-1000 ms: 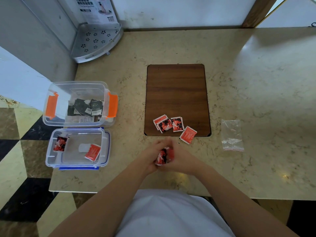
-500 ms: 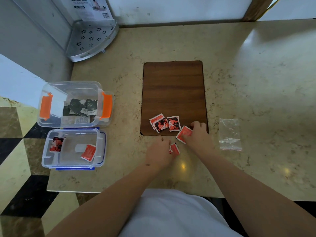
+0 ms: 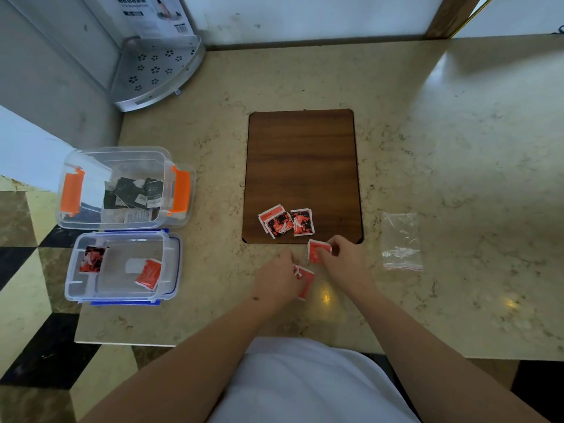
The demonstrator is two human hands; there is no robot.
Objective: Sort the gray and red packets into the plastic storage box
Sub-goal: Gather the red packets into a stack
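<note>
My left hand [image 3: 279, 277] is closed on a red packet [image 3: 306, 282] just in front of the wooden board [image 3: 302, 166]. My right hand [image 3: 343, 259] pinches another red packet [image 3: 316, 250] at the board's near edge. A few more red packets [image 3: 285, 221] lie on the board's near part. At the left, a clear box with orange clips [image 3: 181, 193] holds gray packets [image 3: 131, 193]. In front of it a clear box with blue clips [image 3: 174, 264] holds two red packets [image 3: 149, 274].
An empty clear zip bag [image 3: 401, 242] lies to the right of my hands. A metal corner shelf [image 3: 155, 71] stands at the back left by the wall. The counter's left and front edges drop off to a tiled floor.
My hands, first clasped together on one red packet, have separated. The right hand reached to the loose red packet at the board's edge and took hold of it.
</note>
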